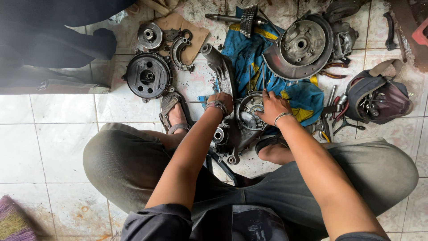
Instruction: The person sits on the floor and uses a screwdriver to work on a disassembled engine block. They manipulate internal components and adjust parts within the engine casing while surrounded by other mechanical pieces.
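Note:
I sit on a tiled floor with a grimy metal engine casing (232,129) between my feet. My left hand (221,102) grips the casing's upper edge where a long curved arm (219,67) of it reaches away from me. My right hand (272,106) rests on the round clutch-like part (248,111) in the casing; a thin tool shaft (263,76) rises from its fingers. Whether the fingers close on the tool cannot be told for sure.
A blue and yellow cloth (249,58) lies under the work. Around it sit a round black drum (147,75), a small gear (150,35), a brake shoe (179,51), a geared shaft (243,19), a large hub plate (302,44), a tool bag (376,98) and pliers (332,71).

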